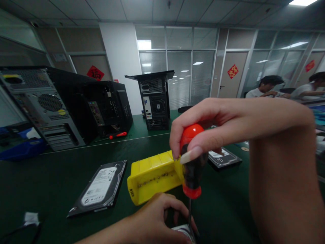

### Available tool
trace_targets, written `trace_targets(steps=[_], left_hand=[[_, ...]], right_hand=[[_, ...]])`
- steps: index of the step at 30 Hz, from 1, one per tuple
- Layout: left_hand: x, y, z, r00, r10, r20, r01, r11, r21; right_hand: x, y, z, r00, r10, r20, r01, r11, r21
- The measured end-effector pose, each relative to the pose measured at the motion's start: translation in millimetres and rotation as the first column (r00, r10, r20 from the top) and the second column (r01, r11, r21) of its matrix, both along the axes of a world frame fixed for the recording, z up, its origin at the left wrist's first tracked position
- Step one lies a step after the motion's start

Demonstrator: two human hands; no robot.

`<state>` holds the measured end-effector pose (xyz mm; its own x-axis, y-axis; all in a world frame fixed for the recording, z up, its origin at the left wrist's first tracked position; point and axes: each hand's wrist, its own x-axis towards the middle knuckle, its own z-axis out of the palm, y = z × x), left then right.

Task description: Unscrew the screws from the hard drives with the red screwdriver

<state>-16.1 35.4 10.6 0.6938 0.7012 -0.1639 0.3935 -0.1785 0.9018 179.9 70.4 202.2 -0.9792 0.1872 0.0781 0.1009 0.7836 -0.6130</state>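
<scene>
My right hand (203,132) is closed around the red and black handle of a screwdriver (191,173). The screwdriver stands nearly upright, its shaft reaching down to a hard drive (183,229) at the bottom edge of the view. Curled around that drive, my left hand (162,217) grips it beside the shaft. Most of the drive is cut off or hidden by the fingers, and the exact spot the tip touches cannot be made out. Just beyond my hands lies a yellow bin (154,169) with several small screws in it.
Another hard drive (101,186) lies left of the bin, and a further one (224,157) behind my right wrist. Computer cases (156,101) stand at the back, with a red screwdriver (118,135) near them. A blue bin (25,149) is far left. Two people (266,88) sit at far right.
</scene>
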Motion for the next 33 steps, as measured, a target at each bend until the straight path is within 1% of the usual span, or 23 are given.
trace_targets(steps=[4,13,16,19,22,24,29,31,33], left_hand=[[0.5,0.0,-0.3,1.000,0.004,0.018,-0.004,1.000,0.020],[-1.2,-0.2,-5.7,1.000,0.017,-0.012,-0.017,1.000,-0.006],[-1.1,-0.2,-4.7,1.000,0.013,-0.003,-0.013,1.000,-0.019],[-1.1,0.2,-3.6,1.000,-0.005,0.024,0.006,0.999,-0.034],[-1.4,0.8,-3.1,1.000,-0.003,0.000,0.003,1.000,-0.001],[-1.5,1.1,-3.1,1.000,-0.004,-0.017,0.004,1.000,0.016],[-0.2,0.5,-1.3,1.000,-0.010,0.017,0.010,1.000,0.018],[0.3,-0.1,0.5,1.000,-0.013,0.021,0.013,1.000,0.012],[0.4,-0.6,1.9,1.000,-0.016,0.019,0.016,1.000,0.013]], right_hand=[[-5.1,-2.0,-0.3,1.000,0.008,-0.010,-0.008,1.000,0.009],[-6.7,-4.7,-0.1,0.999,0.042,-0.024,-0.042,0.999,-0.008],[-7.1,-5.4,0.0,1.000,0.015,-0.026,-0.014,1.000,0.018],[-7.5,-5.8,0.2,1.000,-0.001,-0.002,0.001,1.000,0.013],[-7.3,-5.4,0.2,1.000,-0.009,0.010,0.009,1.000,0.017],[-7.1,-4.9,0.1,1.000,-0.012,0.012,0.012,1.000,0.007],[-6.6,-3.8,-0.1,1.000,-0.006,0.016,0.007,0.999,-0.039],[-6.3,-3.0,-0.6,1.000,-0.022,0.022,0.023,0.998,-0.054],[-6.2,-1.9,-1.3,0.998,-0.054,0.027,0.055,0.998,-0.042]])
